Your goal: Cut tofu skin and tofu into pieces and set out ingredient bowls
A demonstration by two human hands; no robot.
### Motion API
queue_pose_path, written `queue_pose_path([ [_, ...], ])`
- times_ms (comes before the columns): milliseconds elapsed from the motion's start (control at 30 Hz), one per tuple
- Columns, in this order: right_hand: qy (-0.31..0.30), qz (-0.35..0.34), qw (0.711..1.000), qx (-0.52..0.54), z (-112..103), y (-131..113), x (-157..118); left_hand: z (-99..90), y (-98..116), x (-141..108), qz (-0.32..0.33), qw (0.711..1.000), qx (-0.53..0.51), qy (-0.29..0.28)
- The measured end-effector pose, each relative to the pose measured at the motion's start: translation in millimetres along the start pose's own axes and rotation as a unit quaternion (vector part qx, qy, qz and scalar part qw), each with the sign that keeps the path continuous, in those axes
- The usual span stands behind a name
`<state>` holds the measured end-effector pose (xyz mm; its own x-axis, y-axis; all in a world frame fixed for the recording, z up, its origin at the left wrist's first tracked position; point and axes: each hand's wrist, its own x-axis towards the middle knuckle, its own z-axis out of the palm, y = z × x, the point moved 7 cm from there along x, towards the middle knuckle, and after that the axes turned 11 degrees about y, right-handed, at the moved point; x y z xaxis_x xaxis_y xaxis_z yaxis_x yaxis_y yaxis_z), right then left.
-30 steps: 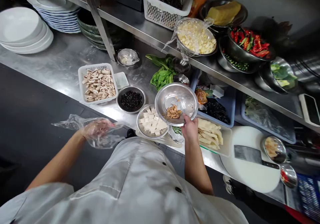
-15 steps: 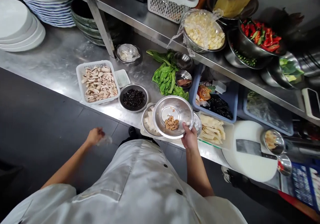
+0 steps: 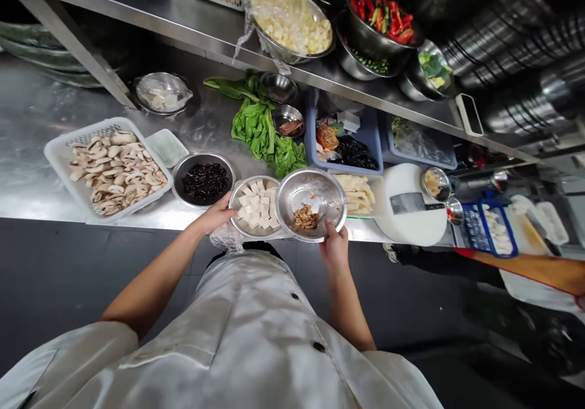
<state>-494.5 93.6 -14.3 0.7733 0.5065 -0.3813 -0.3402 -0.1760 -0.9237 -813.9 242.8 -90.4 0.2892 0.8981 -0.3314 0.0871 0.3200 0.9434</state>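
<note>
My left hand (image 3: 216,216) grips the left rim of a metal bowl of white tofu-like cubes (image 3: 256,206), with crumpled clear plastic film (image 3: 227,238) hanging beneath its fingers. In my right hand (image 3: 334,243) is the rim of a metal bowl (image 3: 326,199) with a small heap of brown pieces (image 3: 306,216); its thumb lies over the edge. This bowl overlaps the right side of the cube bowl. Left of them sit a bowl of dark strips (image 3: 205,180) and a white basket of sliced mushrooms (image 3: 119,174).
Leafy greens (image 3: 258,130), a blue bin (image 3: 345,165), pale strips in a tray (image 3: 356,193) and a cleaver (image 3: 407,203) on a white board (image 3: 411,229) line the counter. A metal shelf (image 3: 183,28) overhangs it. Another person's arm (image 3: 525,267) reaches in at right.
My left hand has moved right and up from over the floor and taken hold of the cube bowl's rim. The view has shifted to the right; my right hand still holds its bowl.
</note>
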Motion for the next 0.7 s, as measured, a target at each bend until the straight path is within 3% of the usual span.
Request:
queue_pose_path([
  [233,-0.13,0.059,0.989,-0.039,84.5,29.6,-17.9,2.3,2.9,-12.6,-0.047,0.998,-0.045,0.015],
  [300,-0.148,0.046,0.986,-0.061,96.5,31.6,-16.9,-4.3,7.2,-17.8,-0.067,0.996,-0.038,0.049],
  [500,-0.179,-0.007,0.966,-0.189,82.2,17.5,-13.6,-60.7,32.1,-50.0,-0.066,0.955,-0.013,0.29],
  [600,-0.195,-0.043,0.941,-0.275,74.0,6.0,-10.6,-78.1,61.7,-73.4,-0.007,0.925,-0.052,0.377],
  [700,-0.21,-0.085,0.917,-0.327,76.6,-4.2,-5.5,-77.8,103.3,-94.0,0.085,0.895,-0.123,0.419],
])
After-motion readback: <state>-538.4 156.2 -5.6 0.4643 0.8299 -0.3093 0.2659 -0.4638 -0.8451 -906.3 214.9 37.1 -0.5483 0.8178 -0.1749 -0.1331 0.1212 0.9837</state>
